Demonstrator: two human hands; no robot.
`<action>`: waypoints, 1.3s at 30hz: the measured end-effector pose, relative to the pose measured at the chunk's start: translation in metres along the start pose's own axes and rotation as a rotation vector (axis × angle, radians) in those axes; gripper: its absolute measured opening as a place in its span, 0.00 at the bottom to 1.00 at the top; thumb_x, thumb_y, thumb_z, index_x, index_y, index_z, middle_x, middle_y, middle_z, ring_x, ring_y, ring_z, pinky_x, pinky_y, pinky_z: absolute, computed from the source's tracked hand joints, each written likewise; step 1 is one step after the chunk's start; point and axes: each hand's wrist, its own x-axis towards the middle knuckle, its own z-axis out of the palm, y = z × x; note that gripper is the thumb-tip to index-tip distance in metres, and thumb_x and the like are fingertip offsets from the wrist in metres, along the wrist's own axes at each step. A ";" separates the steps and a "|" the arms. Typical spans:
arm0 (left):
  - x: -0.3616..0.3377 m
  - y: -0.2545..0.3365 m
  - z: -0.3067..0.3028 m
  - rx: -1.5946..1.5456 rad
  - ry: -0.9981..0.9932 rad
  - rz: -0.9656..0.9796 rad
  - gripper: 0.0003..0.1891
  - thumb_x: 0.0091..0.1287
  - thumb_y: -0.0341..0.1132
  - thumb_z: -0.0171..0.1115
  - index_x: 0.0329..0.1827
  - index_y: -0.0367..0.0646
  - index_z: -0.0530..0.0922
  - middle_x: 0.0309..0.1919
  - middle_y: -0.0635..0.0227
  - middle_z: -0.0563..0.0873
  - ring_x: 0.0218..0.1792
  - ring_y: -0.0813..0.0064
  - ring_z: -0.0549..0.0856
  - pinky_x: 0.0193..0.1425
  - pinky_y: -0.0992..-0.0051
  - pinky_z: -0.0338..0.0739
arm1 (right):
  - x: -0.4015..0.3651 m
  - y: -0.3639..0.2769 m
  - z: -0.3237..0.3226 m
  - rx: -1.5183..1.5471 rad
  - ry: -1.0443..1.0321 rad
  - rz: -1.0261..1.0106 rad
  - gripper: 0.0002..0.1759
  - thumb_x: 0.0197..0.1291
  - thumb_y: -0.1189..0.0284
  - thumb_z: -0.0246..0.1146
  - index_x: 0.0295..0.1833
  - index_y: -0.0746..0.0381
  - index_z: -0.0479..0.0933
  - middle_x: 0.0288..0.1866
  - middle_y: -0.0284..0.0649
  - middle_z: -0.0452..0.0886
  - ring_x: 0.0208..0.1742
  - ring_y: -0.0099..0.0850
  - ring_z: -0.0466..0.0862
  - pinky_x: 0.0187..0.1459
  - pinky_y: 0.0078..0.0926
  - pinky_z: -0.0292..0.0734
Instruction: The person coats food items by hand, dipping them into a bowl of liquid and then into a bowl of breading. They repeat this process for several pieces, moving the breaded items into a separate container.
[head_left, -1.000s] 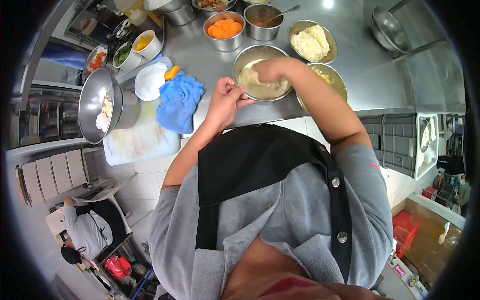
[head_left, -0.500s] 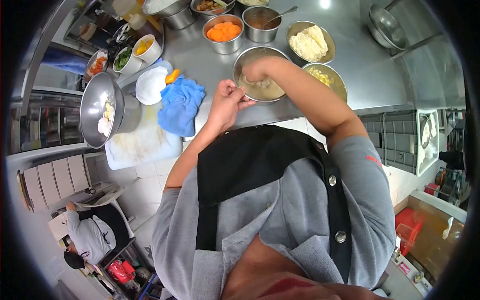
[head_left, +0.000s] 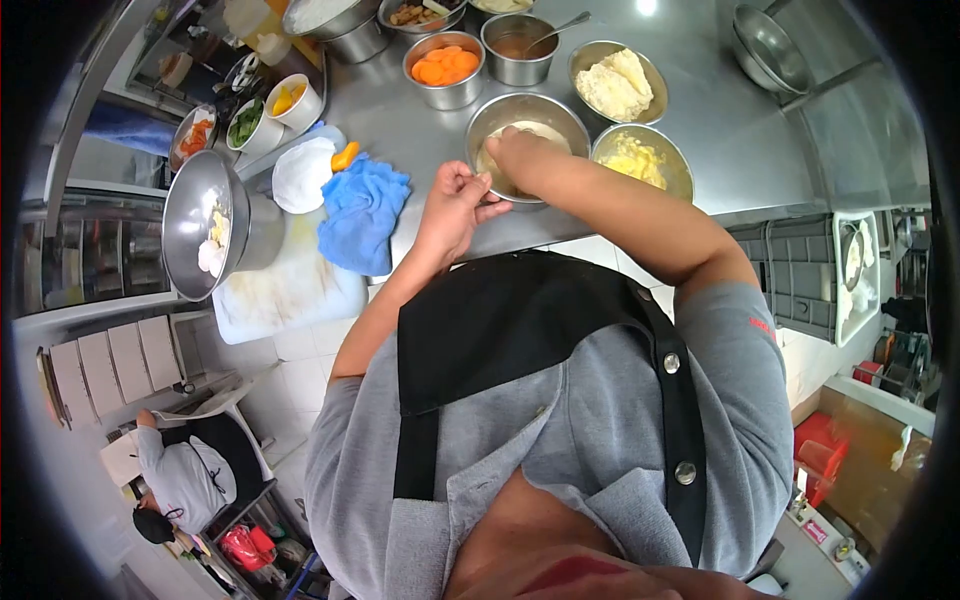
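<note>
A metal bowl (head_left: 570, 112) with a pale, wet, batter-like mixture (head_left: 545, 130) stands near the counter's front edge. My left hand (head_left: 462, 200) pinches the bowl's rim on its near left side between thumb and fingers. Reaching down inside the bowl, my right hand (head_left: 515, 155) has its fingertips hidden in the mixture and behind the hand itself. Just right of this bowl, partly under my right forearm, is a metal bowl of yellow pieces (head_left: 637, 160). Behind that sits a bowl with a pale yellow, crumbly mass (head_left: 615, 85).
Orange slices (head_left: 445, 66) fill a metal pot beside a pot with a spoon (head_left: 540, 42). A blue cloth (head_left: 362, 215) lies by a white cutting board (head_left: 290, 290). A large tilted bowl (head_left: 190, 225) stands at left, a grey crate (head_left: 800, 275) at right. Another person (head_left: 190, 470) is at lower left.
My right hand has shifted within the bowl, and its elbow has swung outward to the right, uncovering more of the yellow pieces. My left hand stays at the rim.
</note>
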 end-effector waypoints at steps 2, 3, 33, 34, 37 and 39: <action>0.000 0.000 0.001 -0.002 0.009 0.000 0.06 0.69 0.28 0.53 0.39 0.44 0.63 0.34 0.68 0.76 0.35 0.77 0.80 0.47 0.64 0.83 | 0.005 0.002 0.003 -0.011 -0.007 -0.015 0.28 0.49 0.74 0.66 0.58 0.62 0.69 0.58 0.51 0.73 0.55 0.45 0.79 0.50 0.38 0.78; 0.000 0.000 0.001 -0.005 0.017 0.001 0.06 0.69 0.28 0.53 0.39 0.44 0.63 0.34 0.68 0.76 0.35 0.77 0.80 0.47 0.64 0.83 | 0.009 0.003 0.005 -0.018 -0.012 -0.026 0.28 0.50 0.73 0.65 0.58 0.62 0.68 0.58 0.52 0.73 0.55 0.46 0.78 0.50 0.38 0.78; 0.005 -0.005 -0.003 -0.010 -0.006 0.022 0.07 0.67 0.27 0.54 0.37 0.45 0.63 0.31 0.69 0.77 0.33 0.78 0.82 0.45 0.65 0.84 | 0.039 0.020 -0.003 0.069 -0.245 -0.203 0.19 0.55 0.71 0.51 0.49 0.67 0.78 0.46 0.52 0.82 0.48 0.42 0.82 0.49 0.39 0.75; 0.007 -0.004 -0.003 -0.011 -0.004 0.028 0.07 0.67 0.27 0.54 0.37 0.45 0.63 0.31 0.69 0.77 0.33 0.78 0.82 0.45 0.65 0.84 | 0.046 0.022 -0.005 0.068 -0.284 -0.182 0.19 0.55 0.71 0.51 0.49 0.67 0.79 0.47 0.51 0.81 0.48 0.42 0.82 0.50 0.39 0.74; 0.005 -0.004 -0.002 -0.009 0.004 0.021 0.07 0.67 0.27 0.54 0.37 0.45 0.63 0.30 0.69 0.77 0.32 0.77 0.82 0.45 0.65 0.84 | 0.042 0.016 -0.024 0.076 -0.350 -0.149 0.18 0.54 0.71 0.52 0.47 0.67 0.80 0.48 0.51 0.81 0.48 0.42 0.81 0.49 0.39 0.74; 0.003 -0.006 -0.001 -0.009 0.016 0.015 0.07 0.67 0.27 0.54 0.38 0.45 0.63 0.30 0.69 0.77 0.32 0.77 0.82 0.45 0.65 0.84 | 0.043 0.016 -0.019 0.070 -0.310 -0.177 0.18 0.54 0.71 0.52 0.47 0.67 0.80 0.47 0.51 0.82 0.47 0.42 0.82 0.48 0.39 0.75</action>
